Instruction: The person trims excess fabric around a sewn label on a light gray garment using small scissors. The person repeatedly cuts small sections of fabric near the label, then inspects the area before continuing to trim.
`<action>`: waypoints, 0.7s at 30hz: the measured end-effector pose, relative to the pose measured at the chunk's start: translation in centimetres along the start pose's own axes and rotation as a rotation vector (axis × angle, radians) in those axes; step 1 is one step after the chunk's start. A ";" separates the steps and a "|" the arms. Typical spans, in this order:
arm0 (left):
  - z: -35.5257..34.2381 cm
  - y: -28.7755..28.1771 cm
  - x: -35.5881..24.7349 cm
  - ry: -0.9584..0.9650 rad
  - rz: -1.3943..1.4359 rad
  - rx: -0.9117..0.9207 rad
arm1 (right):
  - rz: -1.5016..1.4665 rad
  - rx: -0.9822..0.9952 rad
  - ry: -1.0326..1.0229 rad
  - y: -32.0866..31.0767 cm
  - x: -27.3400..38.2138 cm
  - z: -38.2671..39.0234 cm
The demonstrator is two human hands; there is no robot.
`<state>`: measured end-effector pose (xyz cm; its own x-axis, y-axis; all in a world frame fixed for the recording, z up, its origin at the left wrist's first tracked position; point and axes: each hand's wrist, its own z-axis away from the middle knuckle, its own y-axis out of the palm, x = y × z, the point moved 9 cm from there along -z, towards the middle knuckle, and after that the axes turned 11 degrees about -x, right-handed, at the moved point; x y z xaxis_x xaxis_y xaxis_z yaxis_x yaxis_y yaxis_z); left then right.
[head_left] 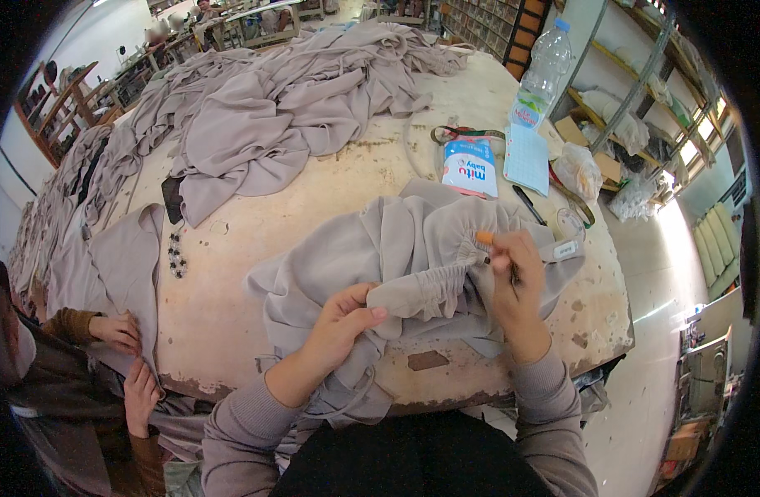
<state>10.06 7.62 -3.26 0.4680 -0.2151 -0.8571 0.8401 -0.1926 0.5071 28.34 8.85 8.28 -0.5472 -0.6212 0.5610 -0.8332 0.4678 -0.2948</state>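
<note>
A grey garment [338, 248] with a gathered, elasticated band [434, 291] lies bunched on the table before me. My left hand [343, 323] pinches the left end of this band between thumb and fingers. Over the band's right end, my right hand [517, 269] is closed around a small dark tool [515, 277], mostly hidden by the fingers. An orange piece [484, 238] shows at that hand's fingertips; whether it is a finger cover or part of the tool is unclear. A white label [565, 249] lies on the cloth to the right.
Behind are a heap of grey cloth [272, 108], a wipes pack [469, 168], a notepad [527, 159], a pen [529, 205], a plastic bottle [544, 74] and a tape measure [579, 203]. At left, a co-worker's hands [131, 356] handle grey fabric beside a beaded strip [176, 253].
</note>
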 end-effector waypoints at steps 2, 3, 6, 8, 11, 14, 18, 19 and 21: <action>0.1 0.4 -0.2 0.003 0.016 0.023 | -0.074 0.219 -0.102 1.2 2.1 1.2; 0.2 0.6 -0.2 0.001 0.023 0.045 | -0.148 0.274 -0.172 1.7 3.3 2.0; 0.1 0.7 -0.3 0.016 -0.008 0.033 | -0.039 0.479 -0.050 4.5 1.8 4.0; 0.0 0.6 -0.2 0.021 -0.020 0.008 | -0.283 0.294 0.437 4.0 -2.6 3.7; 0.0 0.2 -0.1 0.018 -0.010 -0.020 | -0.511 0.094 0.577 2.9 -4.8 3.3; 0.0 0.2 -0.1 0.003 -0.017 -0.016 | -0.693 0.142 0.532 2.7 -3.5 3.5; 0.1 0.5 -0.2 -0.009 -0.022 -0.008 | -0.495 0.257 0.119 2.1 1.7 3.8; 0.1 0.6 -0.3 0.000 -0.009 -0.003 | -0.381 0.262 -0.070 1.9 3.4 3.9; 0.1 0.5 -0.2 -0.016 -0.011 -0.029 | -0.315 0.298 -0.088 2.2 4.2 4.0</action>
<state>10.39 7.48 -2.85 0.4543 -0.2287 -0.8610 0.8530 -0.1672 0.4944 23.92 4.79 6.91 -0.2572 -0.7617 0.5948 -0.9397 0.0536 -0.3377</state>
